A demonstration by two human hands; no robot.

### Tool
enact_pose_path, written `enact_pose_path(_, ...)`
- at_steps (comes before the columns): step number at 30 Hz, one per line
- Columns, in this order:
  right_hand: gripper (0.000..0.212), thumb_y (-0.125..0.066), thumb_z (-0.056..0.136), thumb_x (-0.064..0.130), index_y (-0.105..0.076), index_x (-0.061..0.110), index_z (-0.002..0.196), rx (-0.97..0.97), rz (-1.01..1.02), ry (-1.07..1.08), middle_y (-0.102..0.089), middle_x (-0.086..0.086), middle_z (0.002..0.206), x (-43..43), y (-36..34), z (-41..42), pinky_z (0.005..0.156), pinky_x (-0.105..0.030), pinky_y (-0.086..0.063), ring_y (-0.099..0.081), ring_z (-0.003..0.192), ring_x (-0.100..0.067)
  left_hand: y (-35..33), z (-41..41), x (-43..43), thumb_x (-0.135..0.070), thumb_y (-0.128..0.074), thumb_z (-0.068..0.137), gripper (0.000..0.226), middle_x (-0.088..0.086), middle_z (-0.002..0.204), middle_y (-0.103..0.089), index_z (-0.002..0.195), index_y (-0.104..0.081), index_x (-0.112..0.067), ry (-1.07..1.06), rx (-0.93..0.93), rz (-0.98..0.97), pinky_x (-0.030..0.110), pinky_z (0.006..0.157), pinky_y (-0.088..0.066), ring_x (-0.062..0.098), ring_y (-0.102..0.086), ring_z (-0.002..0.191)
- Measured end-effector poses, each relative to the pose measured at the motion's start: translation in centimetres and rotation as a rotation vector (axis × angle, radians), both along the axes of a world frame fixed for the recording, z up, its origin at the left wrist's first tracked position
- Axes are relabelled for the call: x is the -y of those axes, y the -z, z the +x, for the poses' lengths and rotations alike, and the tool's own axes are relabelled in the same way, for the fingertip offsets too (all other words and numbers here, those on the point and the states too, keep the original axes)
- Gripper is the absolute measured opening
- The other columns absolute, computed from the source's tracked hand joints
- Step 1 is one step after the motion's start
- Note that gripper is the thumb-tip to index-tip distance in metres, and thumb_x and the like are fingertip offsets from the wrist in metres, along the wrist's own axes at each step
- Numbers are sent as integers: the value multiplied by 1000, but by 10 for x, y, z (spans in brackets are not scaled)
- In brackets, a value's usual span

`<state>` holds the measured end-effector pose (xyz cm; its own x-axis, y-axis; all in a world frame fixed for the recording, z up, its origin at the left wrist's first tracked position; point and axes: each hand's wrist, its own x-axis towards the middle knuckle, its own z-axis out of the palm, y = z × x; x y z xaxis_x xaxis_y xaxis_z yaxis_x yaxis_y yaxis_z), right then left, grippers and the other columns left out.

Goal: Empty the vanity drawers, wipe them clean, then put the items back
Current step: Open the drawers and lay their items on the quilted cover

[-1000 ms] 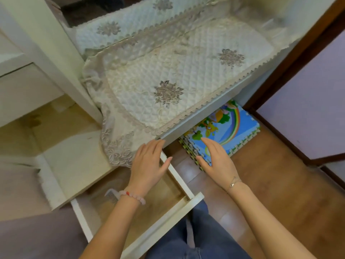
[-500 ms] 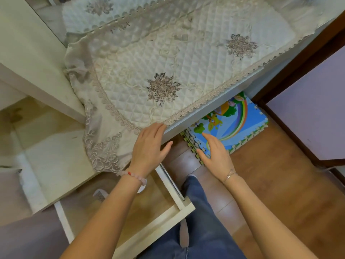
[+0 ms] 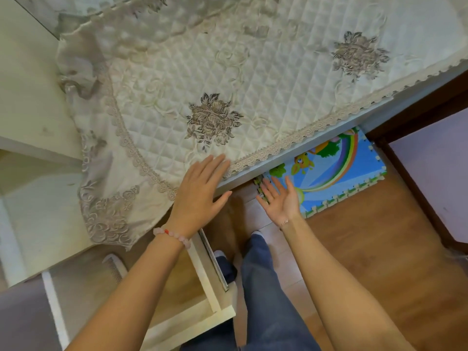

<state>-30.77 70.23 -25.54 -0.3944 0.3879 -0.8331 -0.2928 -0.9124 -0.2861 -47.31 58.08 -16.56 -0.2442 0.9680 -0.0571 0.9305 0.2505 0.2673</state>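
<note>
A white vanity drawer (image 3: 202, 272) stands pulled out below the vanity top, its wooden bottom showing. A white comb (image 3: 115, 267) lies inside at the drawer's left. My left hand (image 3: 200, 196) is open, palm down, with its fingertips on the front edge of the quilted lace cloth (image 3: 228, 79) that covers the vanity top. My right hand (image 3: 279, 200) is open and empty, palm turned up, in the air just under the vanity's front edge (image 3: 291, 158).
A stack of colourful foam puzzle mats (image 3: 336, 168) lies on the wooden floor (image 3: 367, 249) under the vanity. My legs in blue jeans (image 3: 268, 287) stand right of the drawer. A white cabinet side (image 3: 27, 97) is at left, a pale panel (image 3: 435, 178) at right.
The view has moved closer over the vanity top. My left hand slid up onto the cloth's edge. My right hand left the foam mats and turned palm up.
</note>
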Motion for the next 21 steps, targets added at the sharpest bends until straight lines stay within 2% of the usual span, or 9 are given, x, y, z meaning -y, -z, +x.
enact_pose_path(3,51,-40,92,51,-46,13,126,-44,-105,134,-46,-10,138,-9,11,-9,101,-45,-34,-40,130,-23,-2,0,1,-42,-44,90,60,4,148,-35,143,-34,-16,-5,26,18,40,113,-22,21,-27,138)
enact_pose_path(5,56,-38,92,54,-45,13,129,-54,-141,173,-42,-10,142,-13,16,-13,100,-45,-33,-38,132,-23,-4,0,0,-42,-44,89,59,4,147,-37,141,-37,-15,-18,34,17,43,112,-26,22,-30,137)
enact_pose_path(9,66,-32,92,57,-39,12,139,-93,-165,191,-39,-10,144,-18,20,-19,101,-47,-31,-37,133,-23,-5,3,-1,-44,-45,89,59,3,146,-38,140,-39,-15,-46,43,11,43,112,-26,22,-30,137)
enact_pose_path(14,68,-33,91,58,-35,12,141,-111,-179,205,-32,-9,148,-20,22,-27,107,-50,-26,-30,137,-22,-4,8,-2,-46,-44,90,60,2,148,-36,141,-38,-15,-77,56,12,40,115,-19,20,-25,139)
enact_pose_path(21,68,-32,91,59,-35,12,141,-128,-196,230,-31,-8,149,-20,22,-29,109,-51,-23,-30,137,-22,-6,12,-3,-47,-40,91,59,2,148,-36,140,-41,-14,-119,82,30,37,116,-15,20,-25,140)
